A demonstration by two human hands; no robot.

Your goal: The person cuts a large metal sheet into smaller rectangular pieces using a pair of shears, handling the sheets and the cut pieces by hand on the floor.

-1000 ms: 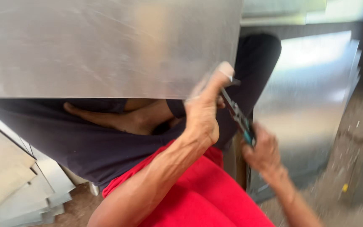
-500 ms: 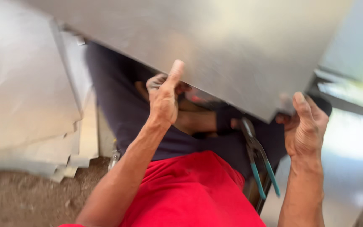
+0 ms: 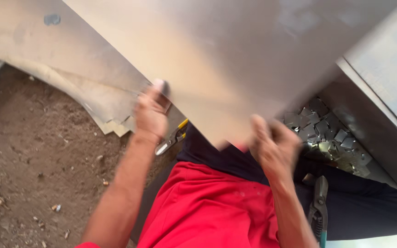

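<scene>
Risk first: large flat grey sheet of metal (image 3: 235, 59) is held up over the lap of the seated person (red shirt (image 3: 207, 211), dark trousers (image 3: 368, 202)), and it rests on two hands only, both at its lower edge.

1. Cut hazard. Bare skin sits on a raw sheet edge; a slide along that edge would prob. slice fingers or palm.
2. Slip hazard. If either hold loosens, the pointed lower corner could drop onto the thighs.
3. Trip/jab hazard. Yellow-handled metal snips (image 3: 173, 138) lie on the ground just beside the left wrist; dark pliers-type tool w/ teal handle tips (image 3: 318, 211) lies by the right forearm. Small cut metal offcuts (image 3: 331, 138) are piled near the right knee, sharp underfoot.

Grip status:
- Left hand (image 3: 151, 115): fingers curled closed over the sheet's lower-left edge, thumb tip showing on the near face. Clamped on the sheet.
- Right hand (image 3: 274, 147): motion-blurred; it sits at the sheet's bottom corner, touching it. Fingers look curled, but cannot tell if fully closed on the edge.

More grey sheets (image 3: 47, 59) lie stacked on the dirt floor (image 3: 37, 160) behind, well apart from the hands.
</scene>
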